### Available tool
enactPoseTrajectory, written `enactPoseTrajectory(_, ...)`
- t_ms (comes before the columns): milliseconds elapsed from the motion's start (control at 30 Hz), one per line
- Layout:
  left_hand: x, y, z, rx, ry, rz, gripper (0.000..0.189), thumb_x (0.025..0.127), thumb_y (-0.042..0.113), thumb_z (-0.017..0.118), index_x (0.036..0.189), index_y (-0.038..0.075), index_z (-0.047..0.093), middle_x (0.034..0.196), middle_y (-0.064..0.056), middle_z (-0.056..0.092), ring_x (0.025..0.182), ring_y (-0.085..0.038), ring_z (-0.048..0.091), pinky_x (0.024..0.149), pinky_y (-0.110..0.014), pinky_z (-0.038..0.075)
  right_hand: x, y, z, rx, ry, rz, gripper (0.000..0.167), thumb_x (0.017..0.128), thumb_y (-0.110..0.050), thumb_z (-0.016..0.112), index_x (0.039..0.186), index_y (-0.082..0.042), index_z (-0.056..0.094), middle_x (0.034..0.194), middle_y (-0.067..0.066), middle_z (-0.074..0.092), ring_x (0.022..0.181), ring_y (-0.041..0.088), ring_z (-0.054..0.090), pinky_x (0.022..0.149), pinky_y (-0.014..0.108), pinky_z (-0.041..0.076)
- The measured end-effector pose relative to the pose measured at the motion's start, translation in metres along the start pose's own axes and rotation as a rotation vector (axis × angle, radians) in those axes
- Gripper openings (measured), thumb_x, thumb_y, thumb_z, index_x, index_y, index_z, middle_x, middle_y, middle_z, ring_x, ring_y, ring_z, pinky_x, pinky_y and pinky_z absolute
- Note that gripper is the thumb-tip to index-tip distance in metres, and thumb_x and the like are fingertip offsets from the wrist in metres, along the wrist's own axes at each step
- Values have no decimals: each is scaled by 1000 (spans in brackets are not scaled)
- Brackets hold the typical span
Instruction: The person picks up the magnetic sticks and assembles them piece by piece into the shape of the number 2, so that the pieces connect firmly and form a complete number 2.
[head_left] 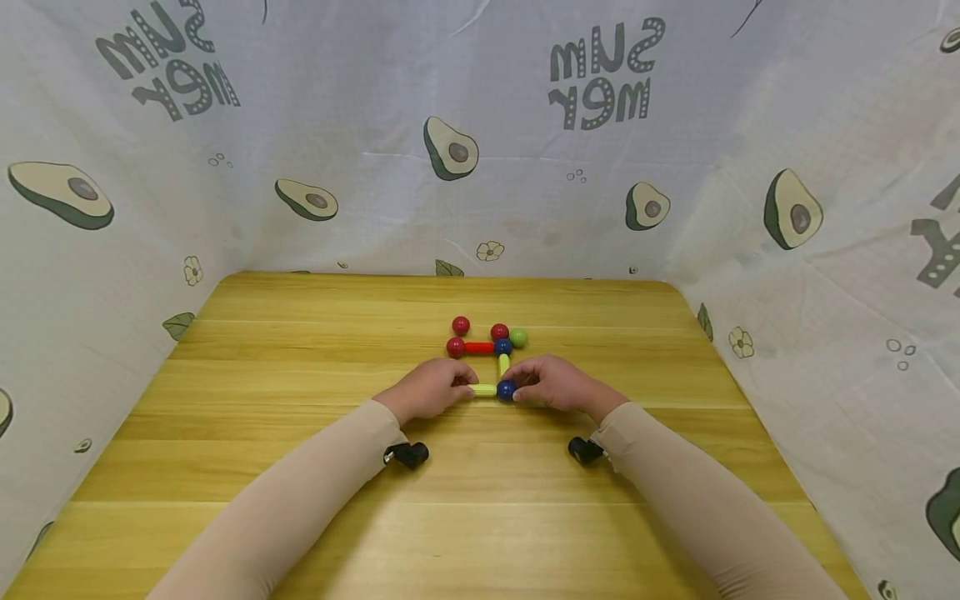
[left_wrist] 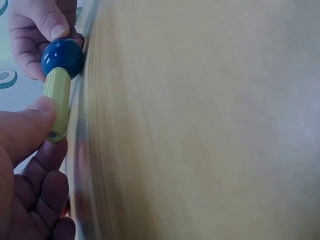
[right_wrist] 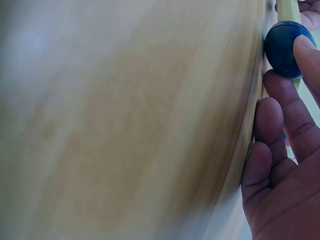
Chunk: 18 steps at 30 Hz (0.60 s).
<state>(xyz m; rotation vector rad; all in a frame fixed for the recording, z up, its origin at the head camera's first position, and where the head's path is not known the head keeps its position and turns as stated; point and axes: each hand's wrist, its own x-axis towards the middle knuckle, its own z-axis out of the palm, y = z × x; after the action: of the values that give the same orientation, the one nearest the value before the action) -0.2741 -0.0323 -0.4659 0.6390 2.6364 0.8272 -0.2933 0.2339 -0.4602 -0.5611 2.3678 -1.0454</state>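
Note:
My left hand (head_left: 431, 388) pinches a yellow-green ribbed rod (left_wrist: 58, 102) near its free end, between thumb and fingers. The rod's other end meets a blue ball (head_left: 506, 390). That ball is held between the thumb and fingers of my right hand (head_left: 557, 385). From the blue ball a second yellow-green rod (head_left: 504, 365) runs back to another blue ball (head_left: 503, 347). A red rod (head_left: 479, 347) joins that farther ball to a red ball (head_left: 455, 347) on the left. In the right wrist view the held ball (right_wrist: 283, 49) shows against my thumb.
Behind the joined pieces, a red ball (head_left: 461, 325) lies to the left. Another red ball (head_left: 499, 332) and a green ball (head_left: 518, 337) sit close by the farther blue ball. The wooden table (head_left: 375, 308) ends at a printed cloth (head_left: 360, 233) at the back and sides.

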Motion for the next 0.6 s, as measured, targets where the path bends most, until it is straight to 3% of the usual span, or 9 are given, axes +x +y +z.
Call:
enactPoseTrajectory(167,1,-2,-8,-14,21,0,28,103,30,70,126,15,74,109,3,72,97,-16,62,97,-37,54,0,1,0,-11,2,7,29,99,-12,74,127,-11,75,123,6,76,112,19,68,108,47,53)
enactPoseTrajectory(333,4,-4,-22,33,123,-3,25,105,29,67,125,14,73,118,-2,71,110,-24,63,106,-44,51,0,3,2,-3,0,18,28,99,-12,74,127,-13,75,125,5,75,113,19,67,108,47,53)
enactPoseTrajectory(467,11,-9,-34,-10,205,-60,28,106,28,65,130,15,68,131,-5,65,126,-29,58,115,-49,45,0,3,2,-8,2,25,28,99,-13,74,127,-14,75,125,4,75,113,18,67,108,47,53)
enactPoseTrajectory(600,23,-15,-40,-49,239,-124,41,107,29,64,146,16,58,150,-9,55,142,-34,50,122,-53,39,0,2,2,-13,5,33,29,99,-14,74,128,-15,75,125,3,75,113,19,67,109,48,52)
